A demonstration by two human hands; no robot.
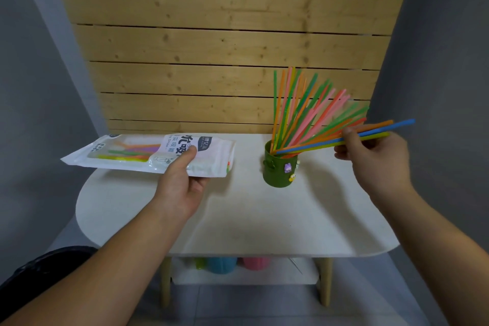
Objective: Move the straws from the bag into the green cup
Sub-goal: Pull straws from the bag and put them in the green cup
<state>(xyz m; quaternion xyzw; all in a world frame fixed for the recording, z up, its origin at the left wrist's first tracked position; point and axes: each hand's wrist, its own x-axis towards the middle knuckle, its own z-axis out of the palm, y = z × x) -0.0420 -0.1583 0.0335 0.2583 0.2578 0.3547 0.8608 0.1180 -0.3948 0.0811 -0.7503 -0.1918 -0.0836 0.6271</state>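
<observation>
My left hand (182,180) grips the white plastic straw bag (148,153), held a little above the table's left side; several coloured straws show through its clear window. The green cup (280,167) stands upright right of the middle, with several orange, pink and green straws (304,111) fanning out of it up and to the right. My right hand (375,156) pinches a small bunch of blue, orange and yellow straws (317,144), whose lower ends rest inside the cup's mouth while the upper ends stick out past my fingers to the right.
The white round-cornered table (238,219) stands against a wooden slat wall (225,47). On a shelf under the table sit a blue cup (222,264), a pink cup (255,263) and something green. Grey walls close both sides.
</observation>
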